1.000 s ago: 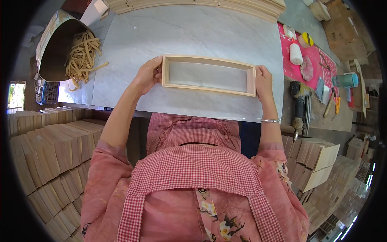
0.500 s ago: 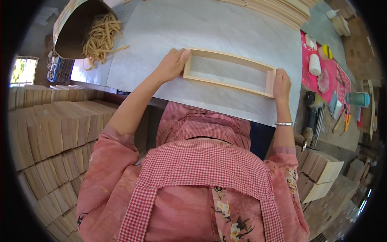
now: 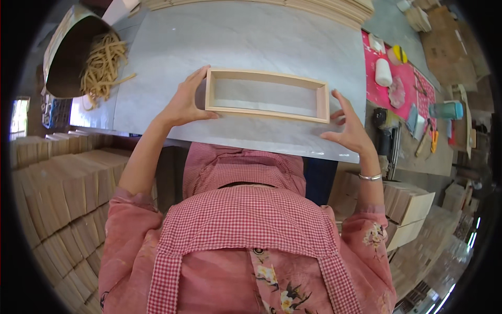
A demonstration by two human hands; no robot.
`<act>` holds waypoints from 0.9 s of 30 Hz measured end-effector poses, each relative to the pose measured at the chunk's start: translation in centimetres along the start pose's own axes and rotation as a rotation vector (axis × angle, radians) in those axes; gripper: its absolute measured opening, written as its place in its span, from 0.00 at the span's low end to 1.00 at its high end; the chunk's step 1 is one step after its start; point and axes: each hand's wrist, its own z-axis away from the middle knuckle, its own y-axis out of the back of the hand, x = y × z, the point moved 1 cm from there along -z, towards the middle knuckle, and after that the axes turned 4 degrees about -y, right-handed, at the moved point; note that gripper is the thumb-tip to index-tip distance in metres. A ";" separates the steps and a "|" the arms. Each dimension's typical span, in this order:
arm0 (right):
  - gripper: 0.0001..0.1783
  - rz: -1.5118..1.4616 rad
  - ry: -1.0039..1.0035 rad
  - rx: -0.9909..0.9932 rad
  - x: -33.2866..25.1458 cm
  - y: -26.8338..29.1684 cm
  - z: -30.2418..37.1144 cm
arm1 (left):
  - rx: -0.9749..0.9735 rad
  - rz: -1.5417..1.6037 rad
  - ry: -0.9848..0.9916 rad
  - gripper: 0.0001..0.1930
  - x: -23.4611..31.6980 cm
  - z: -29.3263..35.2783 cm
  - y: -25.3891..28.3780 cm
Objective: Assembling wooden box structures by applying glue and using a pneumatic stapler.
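A long rectangular frame of pale wood (image 3: 269, 115) lies on the grey marbled tabletop, its middle showing the surface beneath. My left hand (image 3: 183, 102) is spread around the frame's left end. Its fingertips come up to the far left corner and its thumb lies by the near left corner, with a gap between palm and wood; whether they touch is hard to tell. Just off the right end, my right hand (image 3: 351, 125) is open, fingers apart and curved toward the frame, holding nothing.
A tipped round container (image 3: 65, 57) spills tan strips (image 3: 104, 65) at the far left. Long wooden slats (image 3: 319, 9) are stacked along the back. On the right are a white bottle (image 3: 383, 72) on pink cloth, a teal container (image 3: 445, 110) and tools. Stacked wooden pieces (image 3: 78, 178) stand lower left.
Both hands gripped the frame's ends before; the right has let go and the left has loosened and spread. In the picture, the frame and the surroundings have shifted left.
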 end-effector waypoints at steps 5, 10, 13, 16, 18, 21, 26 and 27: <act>0.68 0.077 -0.019 -0.070 -0.3 0.4 -2.1 | -0.064 0.037 0.032 0.60 0.1 -1.2 0.2; 0.68 0.110 -0.029 -0.106 -0.6 0.8 -3.1 | -0.088 0.089 0.066 0.59 0.5 -1.1 0.5; 0.67 0.114 -0.016 -0.099 -0.5 0.7 -3.5 | -0.096 0.100 0.071 0.59 0.9 -1.2 0.7; 0.65 0.116 0.021 -0.062 -0.2 0.6 -3.7 | -0.100 0.096 0.062 0.59 1.1 -1.3 0.7; 0.65 0.116 0.010 -0.068 -0.3 0.6 -3.9 | -0.102 0.099 0.063 0.59 1.0 -1.3 0.7; 0.65 0.120 -0.012 -0.078 -0.4 0.8 -4.1 | -0.097 0.101 0.057 0.58 1.0 -1.3 0.7; 0.66 0.113 0.010 -0.071 -0.2 0.8 -4.4 | -0.105 0.096 0.033 0.58 1.6 -1.4 1.0; 0.66 0.113 0.010 -0.073 -0.3 0.8 -4.4 | -0.105 0.097 0.035 0.58 1.6 -1.3 1.0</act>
